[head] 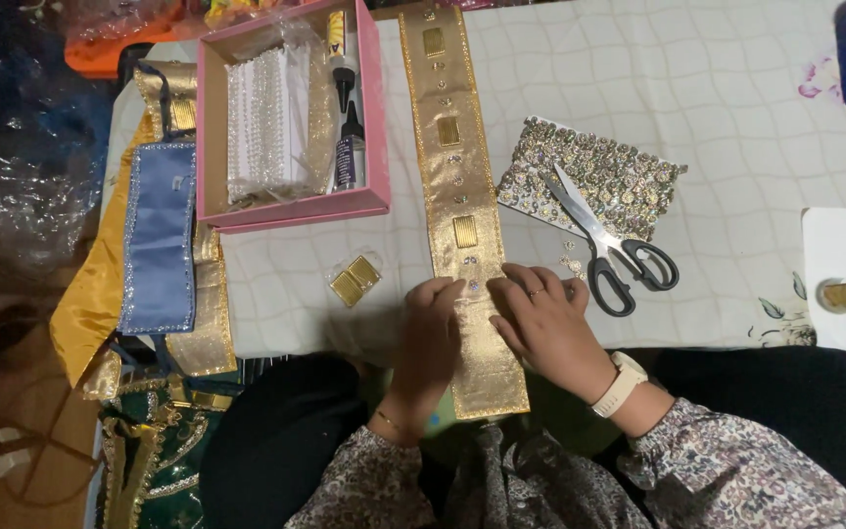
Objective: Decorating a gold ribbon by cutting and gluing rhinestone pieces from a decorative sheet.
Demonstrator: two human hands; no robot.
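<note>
Both hands press flat and open on the long gold strip [462, 211] lying across the white table [736, 147], the left hand [430, 328] and right hand [540, 318] flanking a small gem, apparently seating it; steady fingertip pressure seems needed.

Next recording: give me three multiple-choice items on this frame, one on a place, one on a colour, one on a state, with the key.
1. Where do the scissors lie?
A. in the pink box
B. right of the gold band, partly on the sequin trim
C. on the blue cloth

2. What colour is the box?
A. pink
B. green
C. white

3. What are the hands doing?
A. holding the scissors
B. both resting flat on the gold band
C. lifted off the table

Key: 1 B, the blades rest on the sequin trim. 2 A, its walls are pink. 3 B, the left hand and right hand press on the gold band.
</note>
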